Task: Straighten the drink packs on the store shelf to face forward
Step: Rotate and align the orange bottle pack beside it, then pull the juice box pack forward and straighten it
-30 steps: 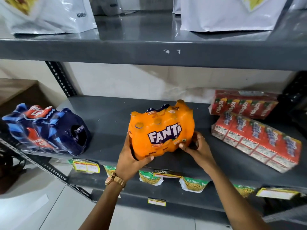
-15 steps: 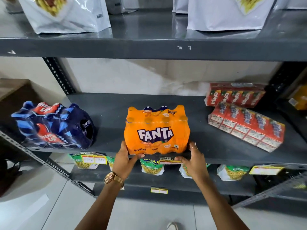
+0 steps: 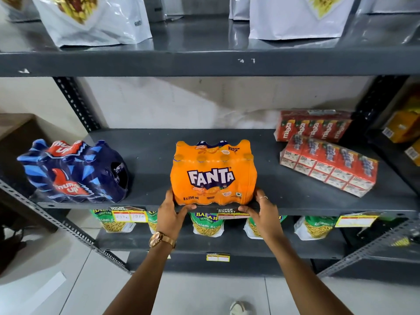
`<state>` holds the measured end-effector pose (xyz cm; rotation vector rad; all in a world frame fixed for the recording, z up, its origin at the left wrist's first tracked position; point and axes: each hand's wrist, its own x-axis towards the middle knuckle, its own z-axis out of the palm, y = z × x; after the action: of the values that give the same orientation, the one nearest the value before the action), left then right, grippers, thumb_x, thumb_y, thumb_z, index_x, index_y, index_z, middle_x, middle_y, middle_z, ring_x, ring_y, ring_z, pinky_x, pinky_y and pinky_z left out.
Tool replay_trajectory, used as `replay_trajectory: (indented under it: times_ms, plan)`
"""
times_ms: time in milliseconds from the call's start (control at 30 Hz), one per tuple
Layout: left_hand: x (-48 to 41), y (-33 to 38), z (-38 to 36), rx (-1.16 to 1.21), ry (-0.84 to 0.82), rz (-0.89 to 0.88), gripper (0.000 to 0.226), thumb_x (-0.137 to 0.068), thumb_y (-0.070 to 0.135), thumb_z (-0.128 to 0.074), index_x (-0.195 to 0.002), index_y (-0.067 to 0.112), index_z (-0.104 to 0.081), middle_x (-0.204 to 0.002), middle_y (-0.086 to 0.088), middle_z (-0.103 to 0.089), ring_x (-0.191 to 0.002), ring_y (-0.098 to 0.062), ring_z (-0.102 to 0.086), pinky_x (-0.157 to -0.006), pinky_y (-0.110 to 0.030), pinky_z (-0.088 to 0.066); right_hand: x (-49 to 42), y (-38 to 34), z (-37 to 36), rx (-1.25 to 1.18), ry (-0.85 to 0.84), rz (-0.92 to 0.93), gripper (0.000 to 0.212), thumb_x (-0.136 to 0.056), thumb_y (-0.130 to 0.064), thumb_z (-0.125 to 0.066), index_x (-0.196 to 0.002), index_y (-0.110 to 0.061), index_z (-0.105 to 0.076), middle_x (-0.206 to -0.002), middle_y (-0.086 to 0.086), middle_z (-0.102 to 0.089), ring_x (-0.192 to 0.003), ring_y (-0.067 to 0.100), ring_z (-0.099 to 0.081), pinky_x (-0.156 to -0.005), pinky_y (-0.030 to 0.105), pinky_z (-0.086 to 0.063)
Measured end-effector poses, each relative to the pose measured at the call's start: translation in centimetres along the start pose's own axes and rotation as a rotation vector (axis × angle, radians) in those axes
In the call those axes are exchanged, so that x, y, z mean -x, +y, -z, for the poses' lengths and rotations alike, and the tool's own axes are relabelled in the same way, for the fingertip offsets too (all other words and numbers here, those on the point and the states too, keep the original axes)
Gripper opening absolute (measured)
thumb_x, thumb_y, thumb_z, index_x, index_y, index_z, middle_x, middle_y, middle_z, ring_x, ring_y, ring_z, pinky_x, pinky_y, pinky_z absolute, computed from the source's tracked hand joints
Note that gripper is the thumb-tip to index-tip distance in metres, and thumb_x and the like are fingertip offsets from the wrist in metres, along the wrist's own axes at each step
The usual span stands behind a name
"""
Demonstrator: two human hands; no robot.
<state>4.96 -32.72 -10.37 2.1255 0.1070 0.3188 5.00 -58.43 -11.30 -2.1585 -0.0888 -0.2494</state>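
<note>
An orange Fanta pack point(image 3: 213, 173) stands upright at the front middle of the dark grey shelf point(image 3: 150, 151), its logo facing me. My left hand point(image 3: 171, 215) grips its lower left corner and my right hand point(image 3: 261, 214) its lower right corner, thumbs under the front edge. A blue Thums Up pack point(image 3: 75, 172) lies on the left, turned at an angle. On the right, a red Maaza carton pack point(image 3: 329, 164) sits skewed, with a second Maaza pack point(image 3: 312, 127) behind it.
White snack bags point(image 3: 91, 19) stand on the shelf above. Green Balaji wafer bags point(image 3: 205, 223) and price tags point(image 3: 129, 215) line the shelf below. Slotted uprights point(image 3: 75, 103) frame the bay. Yellow boxes point(image 3: 402, 128) fill the neighbouring rack on the right.
The Fanta pack went from tilted and lifted to standing flat and square at the shelf's front edge. Both hands slid down to its bottom corners.
</note>
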Motion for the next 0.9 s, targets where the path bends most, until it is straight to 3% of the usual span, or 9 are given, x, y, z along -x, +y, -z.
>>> replay_trajectory:
  times_ms: [133, 200, 267, 367, 500, 600, 700, 767, 900]
  plan:
    - [-0.2, 0.1, -0.2, 0.022, 0.012, 0.014, 0.071, -0.069, 0.025, -0.082, -0.126, 0.008, -0.043, -0.109, -0.010, -0.065, -0.097, -0.028, -0.063, -0.068, -0.021, -0.043, 0.2, 0.0, -0.1, 0.067, 0.019, 0.048, 0.048, -0.081, -0.035, -0.073, -0.117, -0.011, -0.052, -0.110, 0.008, -0.068, -0.103, 0.025, -0.064, -0.081, 0.028, -0.049]
    - [0.3, 0.7, -0.6, 0.069, 0.028, 0.007, 0.096, -0.064, 0.036, -0.083, -0.139, 0.009, -0.030, -0.128, -0.012, -0.057, -0.119, -0.028, -0.054, -0.084, -0.028, -0.047, 0.2, -0.2, 0.2, 0.078, 0.010, 0.050, 0.048, -0.081, -0.036, -0.072, -0.117, -0.010, -0.052, -0.111, 0.008, -0.067, -0.105, 0.026, -0.063, -0.079, 0.027, -0.048]
    - [1.5, 1.7, -1.3, 0.086, 0.128, -0.011, 0.124, -0.060, 0.049, -0.081, -0.149, 0.010, -0.005, -0.152, -0.009, -0.028, -0.139, -0.019, -0.025, -0.110, -0.037, -0.030, 0.0, -0.2, 0.9, 0.009, -0.048, 0.012, 0.052, -0.080, -0.034, -0.074, -0.120, -0.011, -0.051, -0.113, 0.002, -0.065, -0.108, 0.023, -0.062, -0.078, 0.018, -0.045]
    - [4.7, 5.0, -3.2, 0.036, 0.347, -0.168, 0.115, -0.069, 0.064, -0.064, -0.149, 0.011, -0.001, -0.158, -0.008, -0.007, -0.147, -0.019, -0.003, -0.118, -0.041, -0.011, 0.5, 0.3, 3.5, -0.254, -0.057, -0.026, 0.073, -0.075, -0.029, -0.079, -0.138, -0.017, -0.044, -0.133, -0.006, -0.054, -0.124, 0.008, -0.051, -0.098, 0.015, -0.041]
    - [6.8, 10.0, -7.9, -0.117, 0.245, -0.629, 0.080, -0.086, 0.045, -0.058, -0.145, 0.008, -0.019, -0.151, -0.018, -0.023, -0.144, -0.034, -0.017, -0.117, -0.045, -0.020, 1.5, 2.5, 9.9, -0.345, 0.589, -0.072, 0.053, -0.080, -0.044, -0.068, -0.122, -0.014, -0.057, -0.124, 0.009, -0.060, -0.114, 0.020, -0.059, -0.096, 0.040, -0.051]
    - [4.7, 15.0, -13.2, -0.178, 0.011, -0.757, 0.056, -0.092, 0.047, -0.049, -0.137, 0.015, -0.042, -0.147, -0.013, -0.039, -0.141, -0.028, -0.029, -0.117, -0.042, -0.022, -0.5, 6.8, 16.4, -0.246, 0.888, -0.210, 0.070, -0.074, -0.070, -0.060, -0.111, -0.011, -0.056, -0.119, 0.025, -0.056, -0.110, 0.038, -0.055, -0.092, 0.055, -0.047]
    - [-0.2, 19.6, -18.9, -0.286, -0.157, -0.574, 0.052, -0.091, 0.050, -0.047, -0.132, 0.016, -0.047, -0.138, -0.011, -0.049, -0.129, -0.031, -0.044, -0.110, -0.048, -0.033, -3.5, 9.5, 22.0, -0.169, 0.645, -0.612, 0.108, -0.061, -0.092, -0.041, -0.114, 0.001, -0.056, -0.124, 0.027, -0.055, -0.116, 0.043, -0.051, -0.098, 0.054, -0.043]
    - [-4.1, 22.1, -22.4, -0.391, -0.259, -0.393, 0.058, -0.089, 0.048, -0.049, -0.134, 0.013, -0.041, -0.130, -0.017, -0.052, -0.119, -0.037, -0.049, -0.102, -0.047, -0.040, -5.9, 10.2, 23.9, -0.209, 0.479, -0.814, 0.110, -0.068, -0.090, -0.031, -0.126, 0.002, -0.050, -0.133, 0.024, -0.049, -0.124, 0.039, -0.045, -0.103, 0.048, -0.036]
    - [-10.1, 25.2, -28.2, -0.482, -0.308, -0.113, 0.063, -0.088, 0.063, -0.037, -0.130, 0.017, -0.047, -0.125, -0.017, -0.059, -0.113, -0.041, -0.055, -0.097, -0.046, -0.043, -10.2, 13.8, 25.3, -0.156, 0.305, -0.861, 0.129, -0.036, -0.106, -0.023, -0.115, -0.010, -0.058, -0.123, 0.020, -0.055, -0.114, 0.037, -0.054, -0.102, 0.047, -0.042]
